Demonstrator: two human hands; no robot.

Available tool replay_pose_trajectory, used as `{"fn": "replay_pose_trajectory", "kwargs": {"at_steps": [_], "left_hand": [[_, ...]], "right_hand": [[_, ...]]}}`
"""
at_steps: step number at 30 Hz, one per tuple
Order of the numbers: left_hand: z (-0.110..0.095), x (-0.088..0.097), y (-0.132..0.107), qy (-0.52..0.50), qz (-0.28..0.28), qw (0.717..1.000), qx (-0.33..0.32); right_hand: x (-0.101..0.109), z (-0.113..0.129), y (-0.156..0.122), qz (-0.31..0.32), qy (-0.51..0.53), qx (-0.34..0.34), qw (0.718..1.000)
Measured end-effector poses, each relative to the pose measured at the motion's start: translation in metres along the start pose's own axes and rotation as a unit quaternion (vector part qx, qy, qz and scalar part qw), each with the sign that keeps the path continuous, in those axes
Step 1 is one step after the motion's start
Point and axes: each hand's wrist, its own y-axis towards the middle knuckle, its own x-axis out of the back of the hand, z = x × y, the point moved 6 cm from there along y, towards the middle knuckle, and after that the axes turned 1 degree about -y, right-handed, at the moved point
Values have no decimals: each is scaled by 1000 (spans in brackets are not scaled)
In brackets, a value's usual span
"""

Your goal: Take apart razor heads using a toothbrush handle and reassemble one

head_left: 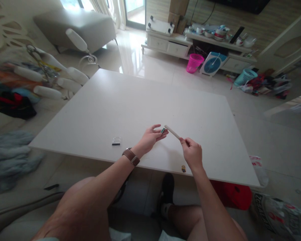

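My left hand (152, 137), with a brown watch strap on the wrist, hovers over the white table (110, 110) and pinches a small green and dark piece (163, 130) at its fingertips. My right hand (192, 152) is closed on a thin white stick (172, 132), which points up and left toward the small piece. The stick's tip sits right beside that piece. A small clear and black item (116, 141) lies on the table to the left of my left hand.
A small yellow sticker (183, 168) marks the table's near edge. A red stool (232, 195) and bags stand at the lower right. Pink basket (194, 62), fan (212, 63) and a low cabinet (165, 43) lie beyond. Clutter fills the left side.
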Motion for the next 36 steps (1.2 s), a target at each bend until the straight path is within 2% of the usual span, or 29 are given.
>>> {"fn": "replay_pose_trajectory", "kwargs": {"at_steps": [2,6,9,11,14,17,22,26,29,36], "left_hand": [[0,0,0,1,-1,1000,0],[-1,-1,0,-4,4,1000,-12],[0,-1,0,1,-2,1000,-9],[1,-1,-1,2,-5,1000,-5],[0,-2,-1,-1,1,1000,-6],[-2,-2,0,-7,3,1000,-10],[-1,-2,1,-9,9,1000,-11],[0,-2,2,-9,13,1000,-12],[0,-2,1,-6,13,1000,-11],[-1,-4,-2,2,19,1000,-12]], "right_hand": [[3,1,0,-19,-1,1,1000],[-2,4,-1,27,21,24,999],[3,0,0,-7,-6,-1,1000],[4,-4,1,-21,13,-20,1000],[-4,-14,3,23,114,-56,992],[-19,-25,4,78,210,-95,970],[-37,-34,4,116,284,-123,944],[-37,-27,3,129,276,-113,946],[-29,-19,1,111,232,-97,961],[-10,-3,1,61,76,4,995]]}}
